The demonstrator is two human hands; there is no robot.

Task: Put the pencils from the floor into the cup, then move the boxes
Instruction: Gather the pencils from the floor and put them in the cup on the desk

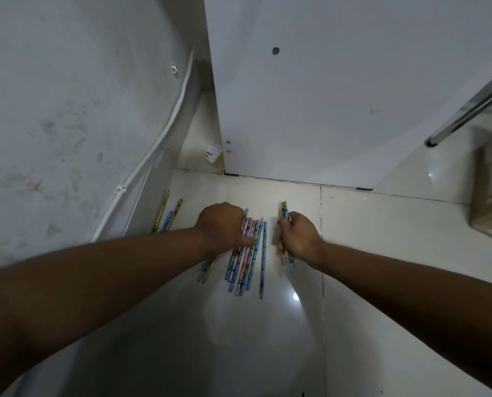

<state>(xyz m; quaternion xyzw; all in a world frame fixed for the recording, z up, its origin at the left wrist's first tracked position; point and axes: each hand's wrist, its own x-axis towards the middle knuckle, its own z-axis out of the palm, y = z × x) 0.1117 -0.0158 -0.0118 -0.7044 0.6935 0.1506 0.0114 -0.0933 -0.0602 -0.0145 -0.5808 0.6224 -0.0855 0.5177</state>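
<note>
Both hands are gathering pencils off the tiled floor [382, 253]; no cup is showing in view.

The right hand [299, 236] is curling round a pair of pencils [284, 212], clamping them mid-shaft with both ends sticking out. The left hand [221, 224] is lying on the pile of pencils [249, 265], thumb pressing across them; its fingers are hidden, so I cannot tell if it is gripping. Three stray pencils [167, 214] are lying near the wall [67, 110], and a box [488, 202] is sitting well apart at right. The pencils are likely light, stiff and thin, rolling easily on glossy tile, so I would be raking them together and pinching the bundle around the middle.
</note>
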